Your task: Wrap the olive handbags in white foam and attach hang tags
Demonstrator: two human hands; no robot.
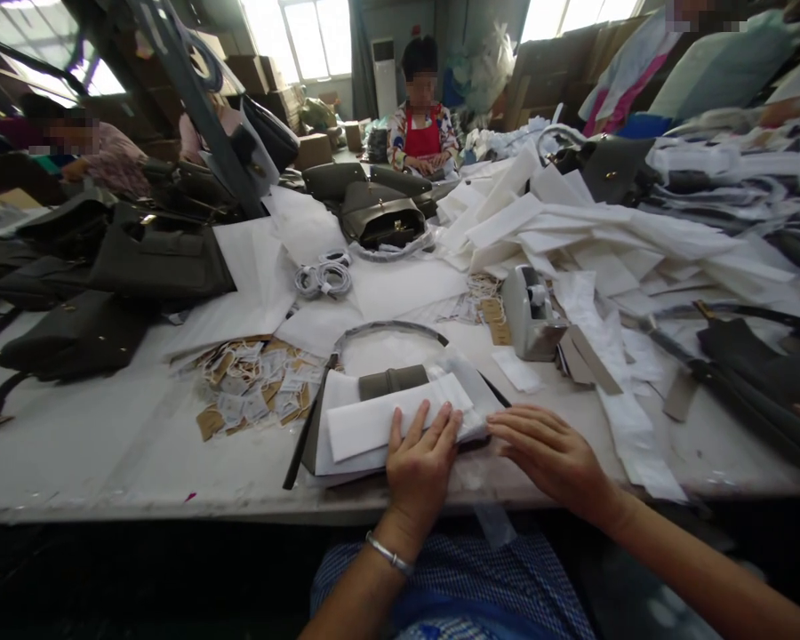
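A grey-green handbag (392, 382) lies flat at the table's near edge, wrapped in white tissue paper (373, 425), its curved handle (387, 329) arching behind it. My left hand (419, 462), with a silver bracelet on the wrist, presses flat on the folded paper, fingers stretched out. Just to its right, my right hand (553, 453) lies flat with fingers extended leftwards, touching the paper's right edge. Neither hand holds anything.
A tape dispenser (532, 313) stands right of the bag. Paper tags (253, 391) lie scattered to the left, white cords (324, 277) behind. Dark handbags (153, 262) pile up on the left, white paper sheets (573, 231) on the right. A person in a red apron (421, 133) sits across the table.
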